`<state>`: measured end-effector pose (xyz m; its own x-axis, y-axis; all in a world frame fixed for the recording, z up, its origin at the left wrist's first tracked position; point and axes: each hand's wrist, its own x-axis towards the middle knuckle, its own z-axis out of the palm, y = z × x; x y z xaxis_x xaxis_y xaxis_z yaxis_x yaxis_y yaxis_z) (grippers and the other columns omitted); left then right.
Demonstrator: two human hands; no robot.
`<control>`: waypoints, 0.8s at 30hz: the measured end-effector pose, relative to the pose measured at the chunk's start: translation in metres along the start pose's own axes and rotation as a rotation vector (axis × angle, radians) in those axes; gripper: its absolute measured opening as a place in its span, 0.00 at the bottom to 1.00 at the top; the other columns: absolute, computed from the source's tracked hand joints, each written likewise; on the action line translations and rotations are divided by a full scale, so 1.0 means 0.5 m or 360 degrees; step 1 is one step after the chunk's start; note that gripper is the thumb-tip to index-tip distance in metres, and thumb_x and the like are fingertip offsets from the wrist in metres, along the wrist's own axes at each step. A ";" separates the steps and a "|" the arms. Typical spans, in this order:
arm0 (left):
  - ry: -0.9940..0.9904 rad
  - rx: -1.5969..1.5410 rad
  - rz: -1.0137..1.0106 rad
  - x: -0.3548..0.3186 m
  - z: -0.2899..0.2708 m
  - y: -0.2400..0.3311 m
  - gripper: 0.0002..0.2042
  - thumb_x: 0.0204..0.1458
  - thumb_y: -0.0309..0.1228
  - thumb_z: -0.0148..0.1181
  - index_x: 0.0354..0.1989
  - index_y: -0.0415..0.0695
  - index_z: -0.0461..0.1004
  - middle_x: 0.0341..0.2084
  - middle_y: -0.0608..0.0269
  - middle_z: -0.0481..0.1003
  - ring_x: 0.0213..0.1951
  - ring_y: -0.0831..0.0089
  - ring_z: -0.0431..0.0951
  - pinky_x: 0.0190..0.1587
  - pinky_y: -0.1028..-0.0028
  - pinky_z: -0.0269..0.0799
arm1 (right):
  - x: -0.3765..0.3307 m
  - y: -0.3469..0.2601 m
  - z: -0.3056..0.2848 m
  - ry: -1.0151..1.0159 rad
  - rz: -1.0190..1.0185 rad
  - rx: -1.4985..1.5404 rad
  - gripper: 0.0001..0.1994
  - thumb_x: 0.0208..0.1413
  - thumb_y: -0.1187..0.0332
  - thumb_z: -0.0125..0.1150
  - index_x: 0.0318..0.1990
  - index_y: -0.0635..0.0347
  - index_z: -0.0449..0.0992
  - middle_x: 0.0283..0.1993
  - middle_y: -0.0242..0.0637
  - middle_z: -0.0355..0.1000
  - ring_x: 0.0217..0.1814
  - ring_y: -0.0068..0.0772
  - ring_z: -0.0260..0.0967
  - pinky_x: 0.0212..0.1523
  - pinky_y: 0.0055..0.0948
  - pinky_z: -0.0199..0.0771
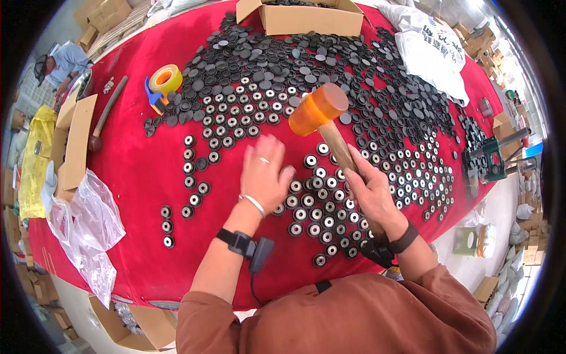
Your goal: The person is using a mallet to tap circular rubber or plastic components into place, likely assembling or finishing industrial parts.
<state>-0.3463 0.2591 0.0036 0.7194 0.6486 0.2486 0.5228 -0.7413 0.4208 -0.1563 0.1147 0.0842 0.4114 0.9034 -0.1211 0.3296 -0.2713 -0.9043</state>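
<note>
My right hand [371, 192] is wrapped round the wooden handle of a mallet [321, 110], whose amber-orange head is raised over the table. Held a little above the red cloth [141, 177], my left hand [262, 171] is empty, its thumb apart and its fingertips smeared by motion. Small round bearings [314, 229], metal-centred with black rims, stand in loose rows below and beside both hands. More bearings [230, 121] lie beyond my left hand. Behind them spreads a heap of flat black round caps [259, 62].
A tape dispenser [164, 82] and a second hammer [109, 112] lie at the left, near a cardboard box [76, 141] and clear plastic bag [88, 230]. An open box [312, 19] and white sack [433, 53] are at the back. A green press [492, 156] stands right. Another person [65, 65] works far left.
</note>
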 end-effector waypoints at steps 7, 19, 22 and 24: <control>-0.0251 0.0578 -0.0497 0.054 0.026 -0.076 0.32 0.61 0.49 0.46 0.68 0.41 0.55 0.68 0.46 0.54 0.70 0.52 0.50 0.71 0.57 0.43 | 0.017 0.023 0.014 -0.0094 -0.0048 -0.0083 0.25 0.61 0.67 0.56 0.66 0.56 0.63 0.29 0.37 0.74 0.28 0.19 0.66 0.34 0.25 0.70; 0.0337 -0.0330 -0.0441 -0.105 0.045 -0.007 0.29 0.57 0.27 0.51 0.66 0.30 0.52 0.67 0.36 0.50 0.67 0.45 0.54 0.67 0.59 0.53 | 0.001 -0.014 0.031 -0.0105 -0.0276 -0.0330 0.26 0.59 0.69 0.58 0.66 0.55 0.64 0.30 0.50 0.74 0.28 0.35 0.73 0.34 0.31 0.72; 0.0449 -0.0480 -0.0501 -0.122 0.043 -0.008 0.27 0.58 0.25 0.50 0.65 0.30 0.55 0.66 0.38 0.53 0.67 0.48 0.56 0.66 0.59 0.56 | -0.013 0.039 0.051 -0.0036 -0.0591 -0.0526 0.27 0.58 0.70 0.58 0.66 0.55 0.62 0.28 0.50 0.71 0.29 0.47 0.72 0.34 0.40 0.73; 0.0585 -0.0575 -0.0568 -0.122 0.048 -0.014 0.25 0.58 0.25 0.48 0.64 0.31 0.57 0.65 0.40 0.56 0.65 0.49 0.59 0.65 0.61 0.59 | 0.006 0.047 0.061 -0.0216 -0.0484 -0.0940 0.27 0.58 0.69 0.58 0.66 0.54 0.62 0.25 0.51 0.69 0.27 0.52 0.70 0.32 0.45 0.71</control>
<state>-0.3830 0.2207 -0.0355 0.2911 0.9100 0.2953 0.4678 -0.4047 0.7858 -0.1731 0.1211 0.0500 0.1294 0.9914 0.0181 0.8385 -0.0997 -0.5356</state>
